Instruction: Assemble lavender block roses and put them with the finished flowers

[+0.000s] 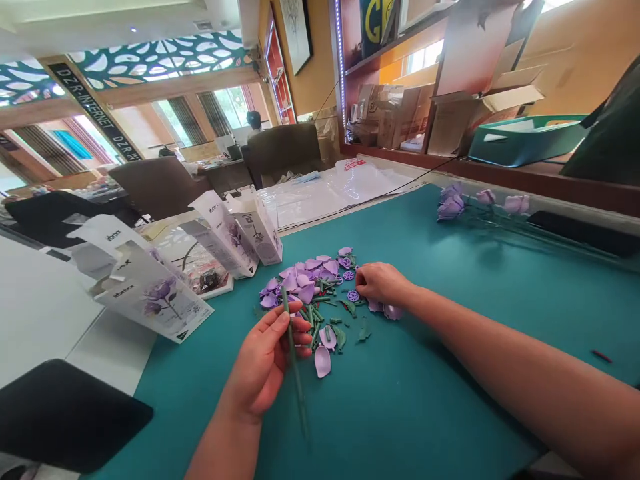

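Note:
My left hand point(267, 353) is closed on a long green toy flower stem point(295, 367), pinched between thumb and fingers; its lower end is blurred. My right hand point(383, 283) reaches the right edge of a pile of purple plastic petals point(305, 277). Its fingers are closed together, and what they grip is hidden. Beside its fingertips lie small purple wheel-shaped pieces point(353, 295). Short green stem pieces point(316, 315) and green leaves point(363, 330) lie between my hands. Two pale petals, one a loose petal point(323, 361), rest near my left fingers. More purple petals point(391, 311) sit under my right wrist.
Opened white boxes point(155, 287) with flower pictures stand at the left of the green mat point(400, 413). Finished purple flowers point(451, 202) on long stems lie at the back right, near a black object point(583, 230). A black flat object point(70, 413) sits front left.

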{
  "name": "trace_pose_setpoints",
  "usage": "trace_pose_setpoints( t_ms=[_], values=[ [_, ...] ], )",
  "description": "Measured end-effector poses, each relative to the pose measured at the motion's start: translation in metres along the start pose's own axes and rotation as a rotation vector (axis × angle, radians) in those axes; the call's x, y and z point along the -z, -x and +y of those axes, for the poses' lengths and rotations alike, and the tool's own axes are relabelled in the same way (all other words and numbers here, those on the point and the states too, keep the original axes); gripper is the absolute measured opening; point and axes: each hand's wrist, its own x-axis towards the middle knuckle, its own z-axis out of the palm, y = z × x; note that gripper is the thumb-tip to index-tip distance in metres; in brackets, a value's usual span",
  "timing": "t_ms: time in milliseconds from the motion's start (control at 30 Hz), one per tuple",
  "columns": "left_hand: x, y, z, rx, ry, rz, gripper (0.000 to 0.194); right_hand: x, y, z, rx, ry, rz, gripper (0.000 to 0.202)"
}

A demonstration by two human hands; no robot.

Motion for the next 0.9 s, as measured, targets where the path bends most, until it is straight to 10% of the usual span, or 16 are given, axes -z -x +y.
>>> trace_pose_setpoints(
  t_ms=[567,900],
  values=[
    [0.003,-0.003,-0.006,0.018,0.023,-0.039,0.017,-0.001,0.004,-0.006,0.065,-0.053,0.101,0.013],
    [0.004,0.002,-0.01,-0.21,-0.509,-0.084,0.034,0.005,0.015,-0.014,0.168,-0.515,0.168,0.013]
  ],
)
